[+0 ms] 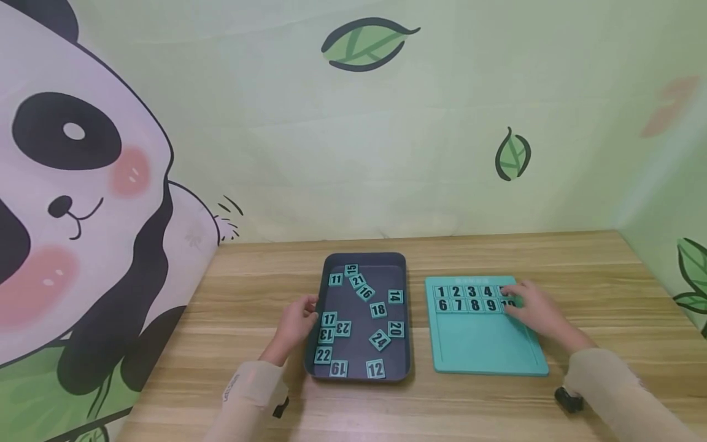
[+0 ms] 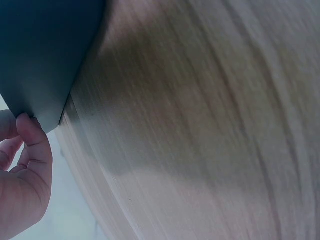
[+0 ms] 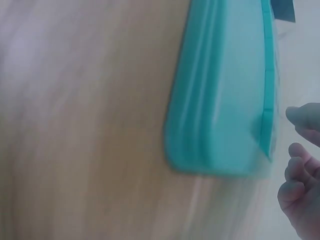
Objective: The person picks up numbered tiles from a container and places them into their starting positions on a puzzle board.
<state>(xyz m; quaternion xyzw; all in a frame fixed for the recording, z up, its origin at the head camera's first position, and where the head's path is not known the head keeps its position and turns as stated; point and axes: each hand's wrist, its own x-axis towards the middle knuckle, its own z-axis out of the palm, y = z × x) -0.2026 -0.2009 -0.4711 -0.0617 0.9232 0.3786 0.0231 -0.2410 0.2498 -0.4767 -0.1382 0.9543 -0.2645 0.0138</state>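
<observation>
A dark grey tray holds several loose teal number tiles, among them 18, 24 and 12. My left hand holds the tray's left rim; in the left wrist view the thumb lies at its outer wall. To the right lies a teal board with two rows of tiles along its top, 1 to 4 over 6 to 9 readable. My right hand hovers over the right end of these rows, partly hiding the last tiles, its thumb and fingers apart with nothing between them.
Tray and board stand side by side on a wood-grain table, a narrow gap between them. Behind the table hangs a pale green backdrop with a panda and leaves. Tiles in the tray lie at various angles, some overlapping or touching.
</observation>
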